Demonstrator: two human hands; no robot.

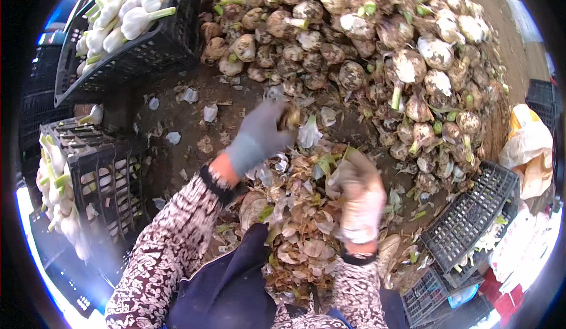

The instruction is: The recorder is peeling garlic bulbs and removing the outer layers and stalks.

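Wearing a grey glove, my left hand is closed around a brownish garlic bulb, blurred by motion. My right hand, in a pale, soiled glove, is also blurred; its fingertips are beside a greenish strip of husk, and whether it grips the strip is unclear. Beneath and between the hands lies a heap of dry garlic skins. A whitish piece of peeled skin lies just right of my left hand. Beyond the hands rises a large pile of unpeeled, soil-stained garlic bulbs with cut stems.
Black plastic crates of clean white garlic stand at the upper left and left. More black crates lean at the lower right, near a whitish sack. Loose skins are scattered over the brown ground.
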